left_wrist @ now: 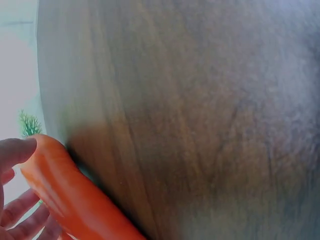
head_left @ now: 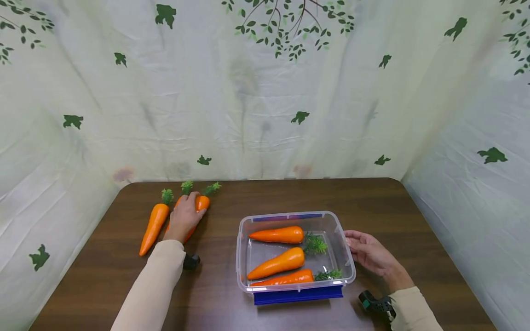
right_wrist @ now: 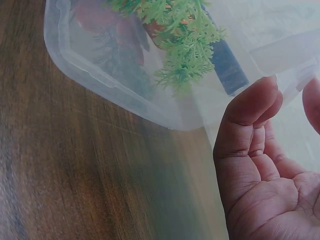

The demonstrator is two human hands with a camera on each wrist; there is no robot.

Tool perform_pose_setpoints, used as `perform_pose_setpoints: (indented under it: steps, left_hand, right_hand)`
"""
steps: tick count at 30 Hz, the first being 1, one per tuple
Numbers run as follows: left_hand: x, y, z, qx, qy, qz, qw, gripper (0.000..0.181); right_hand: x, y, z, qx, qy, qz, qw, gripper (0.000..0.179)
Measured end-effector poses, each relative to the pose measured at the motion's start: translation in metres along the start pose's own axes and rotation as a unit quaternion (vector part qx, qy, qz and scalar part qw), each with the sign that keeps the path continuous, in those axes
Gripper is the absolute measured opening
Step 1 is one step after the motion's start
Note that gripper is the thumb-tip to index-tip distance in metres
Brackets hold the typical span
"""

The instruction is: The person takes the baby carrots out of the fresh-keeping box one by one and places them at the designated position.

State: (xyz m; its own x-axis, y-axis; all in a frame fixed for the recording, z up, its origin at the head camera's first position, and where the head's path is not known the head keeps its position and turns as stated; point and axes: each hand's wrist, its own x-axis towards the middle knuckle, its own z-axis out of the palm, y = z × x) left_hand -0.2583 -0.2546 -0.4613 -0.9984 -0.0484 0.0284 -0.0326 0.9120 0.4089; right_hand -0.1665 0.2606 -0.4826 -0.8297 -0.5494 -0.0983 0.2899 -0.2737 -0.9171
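1. Near edge: pale sleeves on both arms; dark device at the right wrist.
2. Clear plastic tub on the counter, right of centre; blue latch along its near side.
3. Tub contents, near to far: first carrot beside the near wall, second carrot tilted, third carrot toward the far wall. Tips point left; leafy greens to the right.
4. Right hand at the tub's right wall. Fingers loosely bent, thumb standing apart from them; no carrot in it. Firm contact with the wall: cannot tell.
5. Left hand at far left of the counter, curled around a right-hand carrot, thumb at its broad end, fingers along the opposite side.
6. Middle carrot partly hidden beneath that hand; outer carrot lies just to the left, greens pointing away.
7. Beyond the counter: whitish cloth printed with green birds and leafy branches.
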Motion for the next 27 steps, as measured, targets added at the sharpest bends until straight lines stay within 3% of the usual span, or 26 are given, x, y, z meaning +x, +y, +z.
perform_pose_setpoints:
  steps: [5,9,19,22,27]
  left_hand:
    - [0.0,0.006,-0.006,0.038,0.012,0.024,0.9989,0.053]
    - [-0.001,0.019,-0.013,0.069,0.012,0.071,0.995,0.052]
    - [-0.018,0.078,-0.03,-0.005,0.002,0.19,0.9817,0.044]
    - [-0.028,0.1,-0.034,-0.025,-0.021,0.232,0.9722,0.042]
    - [-0.039,0.133,-0.035,-0.109,-0.109,0.306,0.9397,0.039]
  right_hand:
    - [0.001,0.001,0.0,0.003,-0.002,-0.003,1.0,0.025]
    - [0.001,0.001,-0.001,0.003,-0.005,-0.005,1.0,0.025]
    - [0.0,0.001,-0.003,0.005,-0.007,-0.008,0.9999,0.026]
    - [-0.001,0.001,-0.003,0.008,-0.009,-0.009,0.9999,0.027]
    - [0.0,0.002,-0.003,0.013,-0.005,-0.007,0.9999,0.027]
